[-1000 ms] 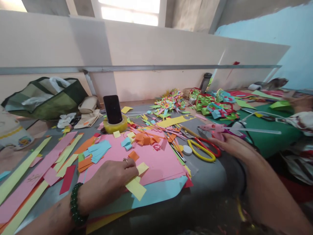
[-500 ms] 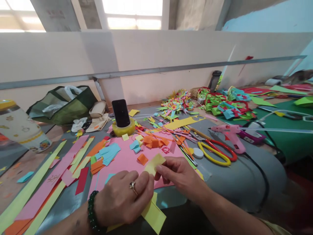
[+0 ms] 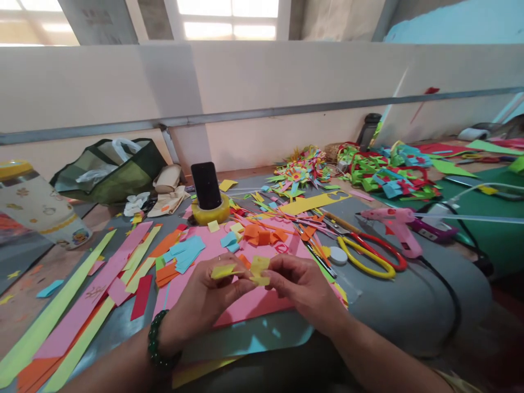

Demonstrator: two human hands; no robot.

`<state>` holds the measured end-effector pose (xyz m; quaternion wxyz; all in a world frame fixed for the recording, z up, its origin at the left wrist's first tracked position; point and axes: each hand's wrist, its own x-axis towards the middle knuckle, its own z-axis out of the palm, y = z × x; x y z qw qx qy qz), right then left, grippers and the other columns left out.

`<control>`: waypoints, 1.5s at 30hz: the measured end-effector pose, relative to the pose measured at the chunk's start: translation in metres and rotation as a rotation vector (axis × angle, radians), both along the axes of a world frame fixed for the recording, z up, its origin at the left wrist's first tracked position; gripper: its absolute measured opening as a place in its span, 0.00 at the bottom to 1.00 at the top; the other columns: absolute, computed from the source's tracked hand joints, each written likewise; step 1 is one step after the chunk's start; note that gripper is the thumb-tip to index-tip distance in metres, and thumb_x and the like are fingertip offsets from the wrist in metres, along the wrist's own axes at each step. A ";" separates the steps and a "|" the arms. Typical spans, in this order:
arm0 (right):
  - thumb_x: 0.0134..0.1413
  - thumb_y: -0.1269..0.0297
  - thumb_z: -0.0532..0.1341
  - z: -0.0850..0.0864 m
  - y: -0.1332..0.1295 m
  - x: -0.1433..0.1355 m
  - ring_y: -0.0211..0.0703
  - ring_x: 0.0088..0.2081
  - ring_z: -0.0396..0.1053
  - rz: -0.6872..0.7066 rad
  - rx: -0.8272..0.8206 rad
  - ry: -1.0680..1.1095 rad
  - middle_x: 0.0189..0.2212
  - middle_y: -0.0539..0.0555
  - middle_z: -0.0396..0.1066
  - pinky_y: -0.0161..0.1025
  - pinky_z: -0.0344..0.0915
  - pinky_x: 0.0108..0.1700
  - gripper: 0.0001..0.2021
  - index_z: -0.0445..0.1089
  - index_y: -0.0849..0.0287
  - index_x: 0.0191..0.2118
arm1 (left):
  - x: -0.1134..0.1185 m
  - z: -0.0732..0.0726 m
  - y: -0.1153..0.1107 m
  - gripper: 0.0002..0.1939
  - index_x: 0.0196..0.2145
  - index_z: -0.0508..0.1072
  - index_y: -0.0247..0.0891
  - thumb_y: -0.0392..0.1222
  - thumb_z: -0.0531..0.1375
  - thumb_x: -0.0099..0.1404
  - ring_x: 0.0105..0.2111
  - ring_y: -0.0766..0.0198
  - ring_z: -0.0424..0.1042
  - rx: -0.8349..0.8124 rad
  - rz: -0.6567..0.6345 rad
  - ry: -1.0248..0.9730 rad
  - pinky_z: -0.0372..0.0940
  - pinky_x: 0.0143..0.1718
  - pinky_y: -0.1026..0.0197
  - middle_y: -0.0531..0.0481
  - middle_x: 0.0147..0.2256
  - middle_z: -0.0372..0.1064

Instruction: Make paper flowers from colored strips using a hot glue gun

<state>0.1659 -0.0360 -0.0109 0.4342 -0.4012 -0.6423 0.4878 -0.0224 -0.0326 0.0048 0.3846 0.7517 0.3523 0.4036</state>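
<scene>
My left hand (image 3: 204, 292), with a dark bead bracelet at the wrist, is closed on a yellow paper strip (image 3: 260, 266). One yellow end sticks out over its fingers. My right hand (image 3: 303, 286) pinches the strip's other part between thumb and fingers. Fingertips of both hands nearly meet there; whether this is one piece or several I cannot tell. Beneath them lies a pink paper sheet (image 3: 229, 311). Just beyond are orange paper pieces (image 3: 262, 234) and, to the left, blue paper pieces (image 3: 187, 252).
Long paper strips (image 3: 82, 297) lie at left. A phone (image 3: 206, 185) leans in a yellow tape roll (image 3: 210, 213). To the right are yellow-handled scissors (image 3: 366, 259), a white round lid (image 3: 338, 255) and a pink glue gun (image 3: 395, 221) with its cord. A patterned cup (image 3: 41, 207) stands far left.
My left hand has turned, its fingers now facing up and inward. The yellow strip's hanging end has come up above the left fingers. The view has shifted slightly.
</scene>
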 end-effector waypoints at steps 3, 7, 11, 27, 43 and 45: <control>0.57 0.58 0.58 -0.003 -0.002 0.000 0.32 0.24 0.59 0.000 0.083 -0.062 0.23 0.48 0.64 0.30 0.57 0.26 0.11 0.69 0.61 0.31 | -0.001 0.000 0.002 0.10 0.26 0.73 0.36 0.44 0.61 0.61 0.28 0.67 0.63 -0.173 0.006 -0.029 0.59 0.30 0.65 0.52 0.25 0.66; 0.62 0.61 0.53 -0.006 -0.004 -0.001 0.32 0.25 0.61 -0.031 0.227 -0.183 0.25 0.48 0.66 0.30 0.58 0.27 0.11 0.68 0.59 0.32 | -0.002 -0.002 0.004 0.13 0.23 0.72 0.35 0.47 0.61 0.60 0.26 0.68 0.58 -0.278 0.029 -0.053 0.55 0.28 0.65 0.55 0.22 0.61; 0.62 0.63 0.53 -0.007 -0.005 -0.001 0.32 0.26 0.61 -0.047 0.291 -0.243 0.26 0.48 0.67 0.29 0.59 0.28 0.09 0.67 0.59 0.33 | -0.001 -0.003 0.004 0.14 0.22 0.69 0.35 0.48 0.63 0.57 0.25 0.69 0.56 -0.301 0.091 -0.060 0.52 0.26 0.66 0.56 0.21 0.57; 0.62 0.62 0.53 -0.010 -0.006 -0.001 0.32 0.26 0.61 -0.012 0.302 -0.280 0.27 0.48 0.67 0.29 0.58 0.29 0.09 0.67 0.59 0.34 | 0.002 -0.002 0.006 0.13 0.22 0.67 0.35 0.46 0.65 0.55 0.22 0.72 0.54 -0.398 0.092 -0.165 0.51 0.24 0.68 0.58 0.19 0.58; 0.55 0.62 0.59 0.000 -0.006 -0.007 0.37 0.33 0.67 -0.032 0.082 -0.066 0.32 0.50 0.68 0.34 0.64 0.35 0.19 0.58 0.57 0.51 | 0.004 -0.003 0.002 0.16 0.37 0.66 0.38 0.44 0.65 0.53 0.28 0.65 0.67 -0.320 0.127 -0.080 0.63 0.30 0.63 0.54 0.27 0.67; 0.54 0.64 0.59 0.001 -0.006 -0.010 0.36 0.32 0.67 -0.038 0.066 -0.047 0.31 0.50 0.68 0.34 0.64 0.34 0.18 0.59 0.57 0.50 | 0.005 -0.001 0.001 0.15 0.37 0.66 0.38 0.43 0.65 0.53 0.28 0.65 0.67 -0.309 0.122 -0.073 0.63 0.30 0.63 0.54 0.28 0.67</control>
